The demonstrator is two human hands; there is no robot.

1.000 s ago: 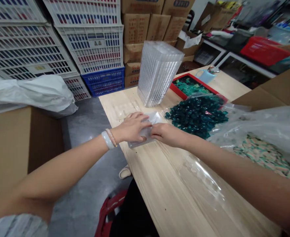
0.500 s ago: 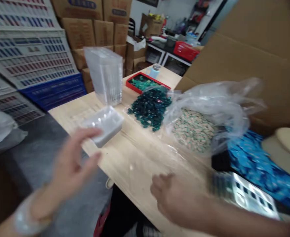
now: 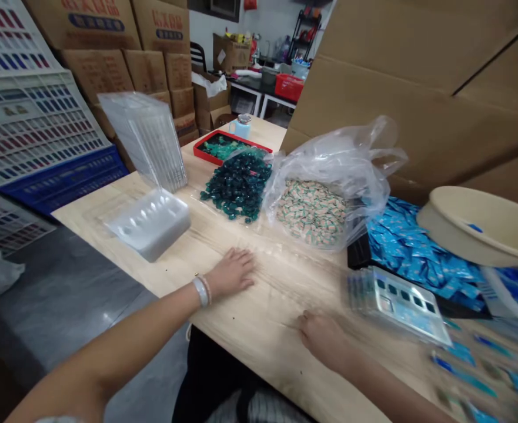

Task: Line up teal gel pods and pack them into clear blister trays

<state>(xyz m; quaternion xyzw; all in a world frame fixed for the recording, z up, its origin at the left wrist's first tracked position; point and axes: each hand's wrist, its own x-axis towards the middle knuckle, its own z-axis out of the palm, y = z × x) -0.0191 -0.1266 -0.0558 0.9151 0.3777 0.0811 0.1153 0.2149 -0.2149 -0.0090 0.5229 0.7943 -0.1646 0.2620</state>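
Observation:
My left hand [image 3: 231, 272] lies flat on the wooden table [image 3: 259, 305], palm down with the fingers stretched out, holding nothing. To its right and nearer the front edge, my right hand [image 3: 323, 333] rests on the tabletop with its fingers curled in; whatever they hold, if anything, is hidden. Left of my left hand is a stack of clear plastic trays [image 3: 153, 226]. Beyond the hands are a pile of dark green wrapped pieces [image 3: 239, 182] and an open clear bag [image 3: 356, 158] of small beige-and-green packets [image 3: 314, 211]. Filled clear trays [image 3: 404, 302] lie right of my right hand.
A tall stack of clear plastic [image 3: 148, 141] stands at the far left, near a red tray [image 3: 203, 151] and a blue mug [image 3: 241, 126]. Blue packets [image 3: 411, 241] and a cream basin [image 3: 483, 226] are at right. Cardboard [image 3: 395, 88] rises behind; crates [image 3: 64, 123] stand left.
My left hand has come down from the air near the clear trays onto the table, to their right. My right hand stays curled on the tabletop. The view has turned toward the right.

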